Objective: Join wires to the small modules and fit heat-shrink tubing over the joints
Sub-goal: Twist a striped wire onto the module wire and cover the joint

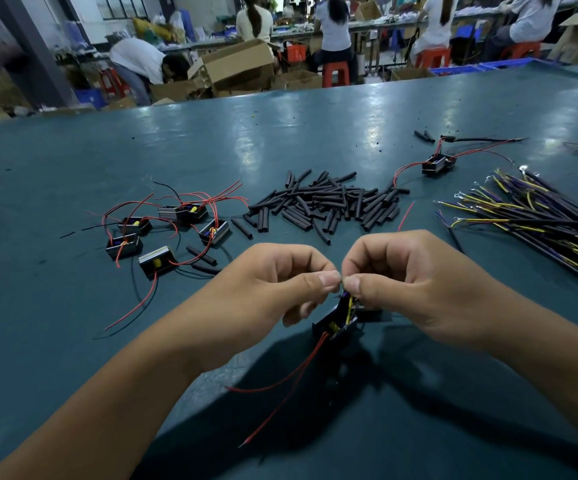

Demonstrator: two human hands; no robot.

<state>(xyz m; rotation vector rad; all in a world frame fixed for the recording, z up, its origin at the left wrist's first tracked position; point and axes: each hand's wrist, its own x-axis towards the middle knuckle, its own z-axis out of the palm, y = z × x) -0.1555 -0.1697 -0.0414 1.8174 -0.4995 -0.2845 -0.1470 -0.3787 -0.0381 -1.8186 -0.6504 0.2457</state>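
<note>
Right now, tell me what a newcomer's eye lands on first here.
Front and centre, the left hand and right hand pinch wire ends together above a small black module. Behind them lies a heap of black heat-shrink tubing, with spare modules to the left and a bundle of yellow and purple wires on the right.

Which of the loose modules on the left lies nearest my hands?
The module at the cluster's near edge, showing a yellow part and a striped top. The other five lie farther back, and it sits closest to the left hand.
</note>
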